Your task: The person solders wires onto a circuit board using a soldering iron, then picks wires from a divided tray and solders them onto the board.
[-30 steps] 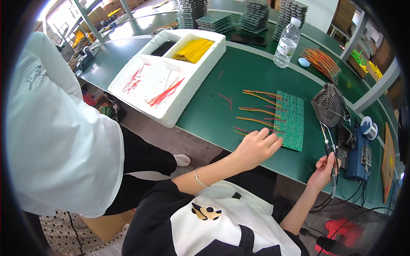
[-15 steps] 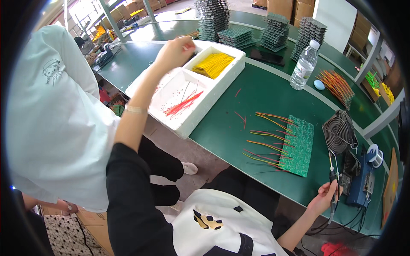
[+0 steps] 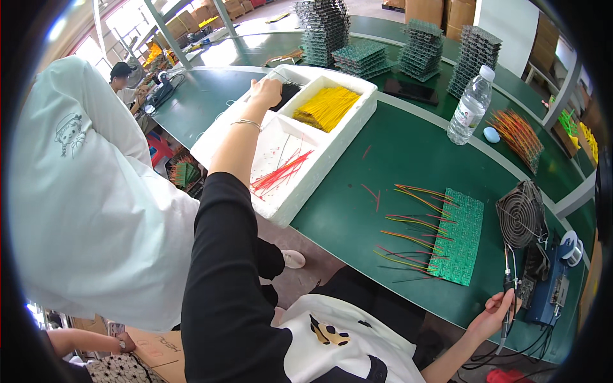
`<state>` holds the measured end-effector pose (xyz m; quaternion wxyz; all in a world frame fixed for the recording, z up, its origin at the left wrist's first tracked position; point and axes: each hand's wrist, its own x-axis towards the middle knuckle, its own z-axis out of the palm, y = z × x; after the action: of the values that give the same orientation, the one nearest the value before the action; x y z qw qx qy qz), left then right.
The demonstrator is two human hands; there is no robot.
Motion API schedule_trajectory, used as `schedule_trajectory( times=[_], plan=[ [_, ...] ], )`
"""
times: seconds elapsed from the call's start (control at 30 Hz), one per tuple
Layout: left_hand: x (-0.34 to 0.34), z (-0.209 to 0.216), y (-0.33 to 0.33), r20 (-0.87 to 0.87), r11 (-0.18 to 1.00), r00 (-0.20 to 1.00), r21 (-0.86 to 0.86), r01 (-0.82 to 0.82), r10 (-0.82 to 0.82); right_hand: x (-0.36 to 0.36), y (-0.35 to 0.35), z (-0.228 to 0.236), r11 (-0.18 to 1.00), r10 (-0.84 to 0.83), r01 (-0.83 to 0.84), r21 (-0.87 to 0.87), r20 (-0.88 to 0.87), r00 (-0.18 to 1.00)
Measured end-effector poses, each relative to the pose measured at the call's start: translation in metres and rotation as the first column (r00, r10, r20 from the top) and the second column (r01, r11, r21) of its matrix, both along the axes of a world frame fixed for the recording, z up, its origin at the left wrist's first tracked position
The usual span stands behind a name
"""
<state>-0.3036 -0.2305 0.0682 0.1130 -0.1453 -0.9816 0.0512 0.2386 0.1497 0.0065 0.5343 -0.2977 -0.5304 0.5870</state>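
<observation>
My left hand (image 3: 265, 94) reaches into the far end of a white foam tray (image 3: 306, 179), beside a bundle of black wires (image 3: 289, 96). Its fingers are curled together; what they hold, if anything, is hidden. The tray's other compartments hold yellow wires (image 3: 329, 105) and loose red wires (image 3: 282, 173). My right hand (image 3: 495, 313) is closed around a soldering iron (image 3: 509, 284) at the table's near right edge. Between the hands lies a green circuit board panel (image 3: 460, 236), with red, yellow and black wires sticking out from its left side.
A round-grilled fan (image 3: 520, 216), a blue soldering station (image 3: 547, 293) and a solder spool (image 3: 570, 247) stand at the right. Farther back are a water bottle (image 3: 471, 105), a phone (image 3: 410, 91) and stacked boards (image 3: 322, 32). A person in white (image 3: 96, 204) stands at my left.
My left hand has come down into the tray, by the black wires. The right hand still grips the soldering iron. The view has shifted slightly, and a seated person shows at far left.
</observation>
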Motion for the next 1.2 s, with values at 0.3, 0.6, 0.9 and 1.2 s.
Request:
schedule_trajectory(
  times=[0.3,0.6,0.9,1.2],
  plan=[
    [-0.016,0.011,-0.017,0.267,0.779,0.954,0.624,-0.066,-0.133,0.001,-0.001,-0.001,0.999,-0.018,0.017,0.028,0.045,0.999],
    [-0.011,0.012,-0.017,0.268,0.833,0.963,0.531,-0.156,0.010,-0.002,-0.002,0.000,1.000,-0.023,0.023,0.016,0.023,0.999],
    [0.041,0.019,0.064,0.208,0.876,0.907,0.406,0.262,-0.367,0.001,0.000,-0.002,1.000,-0.014,0.013,0.017,0.012,1.000],
    [0.045,0.013,0.072,0.179,0.870,0.908,0.401,0.285,-0.380,0.003,0.000,-0.001,1.000,0.013,-0.013,0.014,0.005,1.000]
  ],
)
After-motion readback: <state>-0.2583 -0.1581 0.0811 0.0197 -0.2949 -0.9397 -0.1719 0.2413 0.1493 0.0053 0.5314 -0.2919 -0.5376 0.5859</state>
